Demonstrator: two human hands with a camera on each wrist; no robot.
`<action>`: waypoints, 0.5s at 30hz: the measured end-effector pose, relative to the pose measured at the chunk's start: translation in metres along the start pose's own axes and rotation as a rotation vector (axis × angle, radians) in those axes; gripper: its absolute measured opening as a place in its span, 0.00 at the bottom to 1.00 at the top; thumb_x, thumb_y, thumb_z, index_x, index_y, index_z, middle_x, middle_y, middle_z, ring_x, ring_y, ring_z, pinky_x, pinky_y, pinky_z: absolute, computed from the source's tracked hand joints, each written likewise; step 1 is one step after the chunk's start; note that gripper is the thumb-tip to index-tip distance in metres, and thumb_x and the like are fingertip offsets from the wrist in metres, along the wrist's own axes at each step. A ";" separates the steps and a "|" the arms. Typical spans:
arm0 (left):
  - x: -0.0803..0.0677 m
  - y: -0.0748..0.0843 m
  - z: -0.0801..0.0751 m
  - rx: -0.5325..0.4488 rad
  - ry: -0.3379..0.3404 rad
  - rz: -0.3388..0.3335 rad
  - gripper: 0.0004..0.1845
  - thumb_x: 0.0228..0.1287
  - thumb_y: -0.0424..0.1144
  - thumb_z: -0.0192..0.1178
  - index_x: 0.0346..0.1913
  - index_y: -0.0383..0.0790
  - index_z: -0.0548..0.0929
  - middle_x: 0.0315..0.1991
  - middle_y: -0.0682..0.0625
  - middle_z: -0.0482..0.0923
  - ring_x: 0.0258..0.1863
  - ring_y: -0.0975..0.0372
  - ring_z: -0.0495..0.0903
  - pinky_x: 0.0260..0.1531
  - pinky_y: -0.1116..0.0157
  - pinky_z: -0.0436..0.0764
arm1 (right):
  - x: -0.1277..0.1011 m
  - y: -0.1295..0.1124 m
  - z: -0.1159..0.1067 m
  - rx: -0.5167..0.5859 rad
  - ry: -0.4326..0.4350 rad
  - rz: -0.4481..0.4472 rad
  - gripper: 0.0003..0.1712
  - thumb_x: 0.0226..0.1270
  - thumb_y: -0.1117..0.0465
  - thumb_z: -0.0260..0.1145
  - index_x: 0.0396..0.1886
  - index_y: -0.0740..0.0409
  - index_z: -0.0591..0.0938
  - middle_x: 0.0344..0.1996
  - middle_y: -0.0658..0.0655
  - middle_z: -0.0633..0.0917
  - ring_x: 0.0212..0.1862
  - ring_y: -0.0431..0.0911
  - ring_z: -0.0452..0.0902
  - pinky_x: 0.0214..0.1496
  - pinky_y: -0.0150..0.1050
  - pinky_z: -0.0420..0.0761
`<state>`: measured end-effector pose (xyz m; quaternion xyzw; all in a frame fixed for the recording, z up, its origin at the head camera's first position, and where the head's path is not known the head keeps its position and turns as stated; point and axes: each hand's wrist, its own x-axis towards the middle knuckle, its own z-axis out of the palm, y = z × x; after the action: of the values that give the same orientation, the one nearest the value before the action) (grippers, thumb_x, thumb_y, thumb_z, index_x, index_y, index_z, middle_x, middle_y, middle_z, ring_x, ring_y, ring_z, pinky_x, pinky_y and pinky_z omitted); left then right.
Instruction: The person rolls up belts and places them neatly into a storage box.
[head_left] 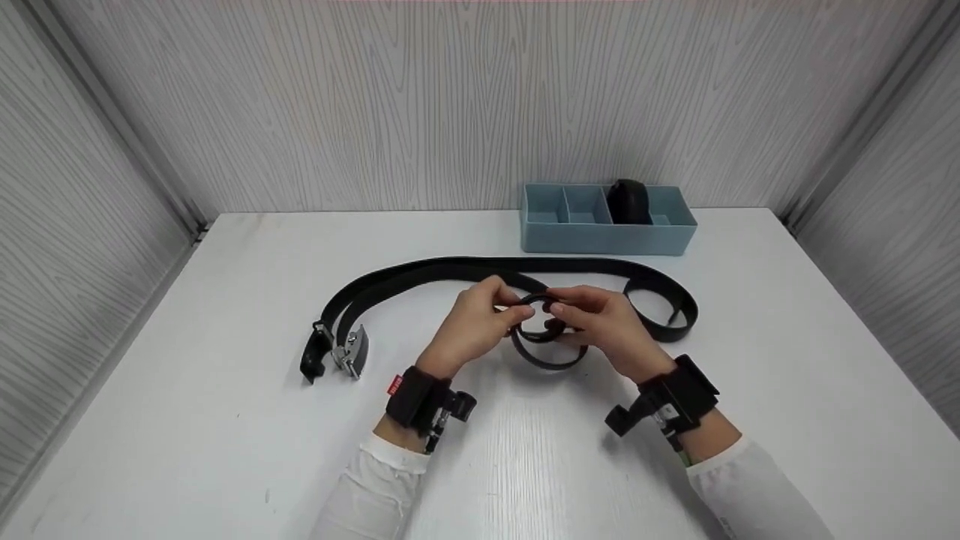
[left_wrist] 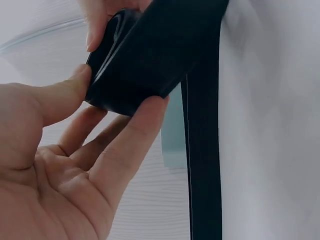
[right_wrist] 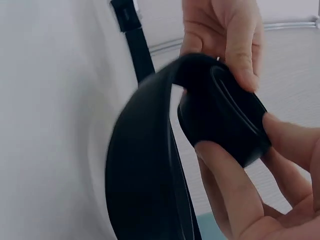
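Observation:
Both hands hold a small coil at the end of a black belt (head_left: pixel 536 337) above the table. The left hand (head_left: pixel 476 319) pinches its left side, thumb on one edge and fingers on the other. On the right side, the right hand (head_left: pixel 611 326) pinches the coil (right_wrist: pixel 222 120) between thumb and fingers. A wider loop of the strap (head_left: pixel 551 366) hangs below. From the coil the strap runs left toward a silver buckle (head_left: pixel 354 352). A second black strap (head_left: pixel 570 264) lies behind it, curling into a loop at the right.
A black clasp-like piece (head_left: pixel 313 356) lies beside the silver buckle at left. At the back right stands a blue compartment box (head_left: pixel 607 240) with a rounded black object (head_left: pixel 628 202) in it. Wood-grain panels (head_left: pixel 375 105) enclose the white table (head_left: pixel 225 420) at the back and sides.

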<state>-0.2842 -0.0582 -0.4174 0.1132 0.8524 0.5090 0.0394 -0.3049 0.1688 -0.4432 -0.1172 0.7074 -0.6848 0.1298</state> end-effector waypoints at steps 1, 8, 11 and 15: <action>0.000 0.000 0.000 -0.001 0.007 -0.004 0.11 0.73 0.42 0.67 0.47 0.39 0.80 0.46 0.48 0.84 0.42 0.60 0.85 0.42 0.62 0.83 | 0.000 0.001 0.000 0.021 0.008 -0.002 0.22 0.75 0.62 0.69 0.65 0.64 0.81 0.56 0.63 0.84 0.51 0.48 0.84 0.52 0.45 0.87; 0.000 0.001 0.000 0.004 0.023 0.023 0.08 0.72 0.38 0.67 0.44 0.38 0.80 0.41 0.48 0.85 0.37 0.62 0.82 0.36 0.65 0.78 | 0.000 0.000 0.000 0.037 0.017 0.002 0.23 0.75 0.63 0.69 0.66 0.65 0.80 0.56 0.64 0.84 0.51 0.49 0.84 0.53 0.47 0.87; 0.000 0.001 -0.001 0.014 0.017 0.048 0.07 0.72 0.36 0.67 0.43 0.37 0.81 0.37 0.48 0.85 0.33 0.63 0.80 0.33 0.66 0.76 | -0.001 -0.003 -0.001 -0.026 0.004 0.002 0.23 0.74 0.61 0.71 0.64 0.62 0.82 0.57 0.64 0.84 0.51 0.49 0.85 0.53 0.47 0.86; 0.000 0.000 -0.001 0.040 -0.022 0.057 0.05 0.73 0.36 0.66 0.42 0.37 0.82 0.36 0.49 0.84 0.32 0.63 0.78 0.32 0.67 0.75 | -0.003 -0.005 -0.002 -0.149 -0.025 0.020 0.23 0.72 0.56 0.73 0.63 0.58 0.84 0.57 0.61 0.85 0.51 0.48 0.85 0.51 0.47 0.87</action>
<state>-0.2844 -0.0590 -0.4170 0.1439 0.8583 0.4915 0.0320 -0.3022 0.1712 -0.4380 -0.1281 0.7557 -0.6276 0.1362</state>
